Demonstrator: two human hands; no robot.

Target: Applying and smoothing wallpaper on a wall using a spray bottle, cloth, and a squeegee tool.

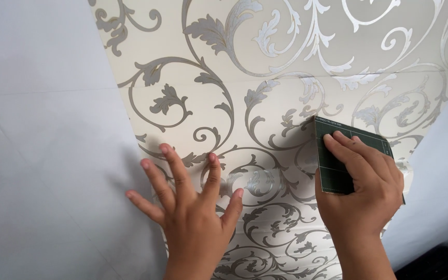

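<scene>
White wall [32, 103] fills the head view, plain and smooth, with a cream sheet of wallpaper [265, 88] with silver scrolls running from 12 o'clock down to 6.

Our left hand [190, 207] lies flat at about 7 o'clock, fingers spread, holding nothing and just pressing the sheet's left edge against the wall. Our right hand [366, 186], at about 4 o'clock, has its fingers closed over a small dark green card [330, 171], its edge laid on the paper.

We'd guess the sheet is thin, light and floppy, quick to crease or tear, so flat palms beat pinching. The card looks stiff.

A faint horizontal fold [286, 78] crosses the sheet up at 12 o'clock. Something dark [436, 264] sits at 5 o'clock; we can't tell what.
</scene>
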